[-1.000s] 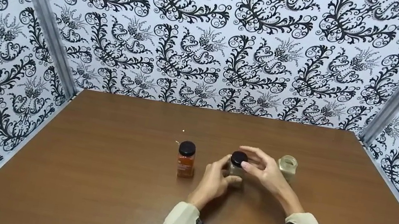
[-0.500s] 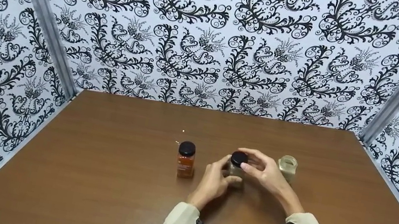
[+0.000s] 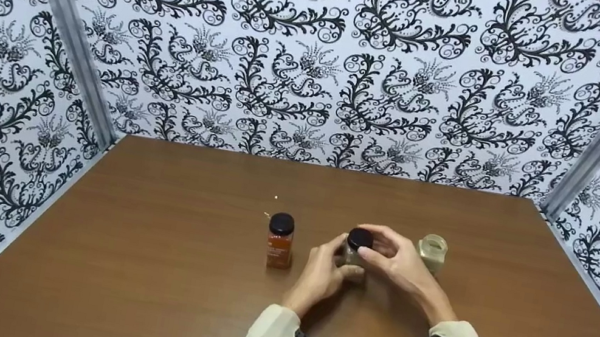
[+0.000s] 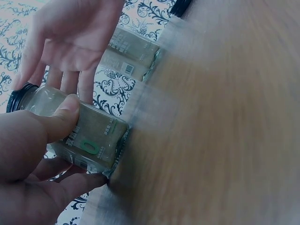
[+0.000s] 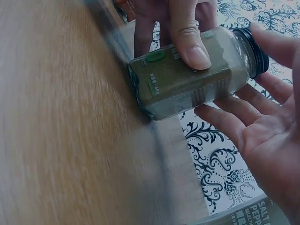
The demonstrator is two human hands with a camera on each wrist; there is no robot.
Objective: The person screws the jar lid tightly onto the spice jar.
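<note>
The spice jar (image 4: 97, 133) stands upright just right of centre in the head view, its black lid (image 3: 360, 238) on. The left hand (image 3: 321, 270) is wrapped round the glass, thumb on the near side. The right hand (image 3: 399, 261) has the lid pinched between thumb and fingers; compared with 1 second ago, that thumb sits slightly lower and farther left. The red jar (image 3: 279, 249) left of the hands and the uncapped jar (image 3: 432, 255) at their right haven't moved on the table (image 3: 153, 266).
</note>
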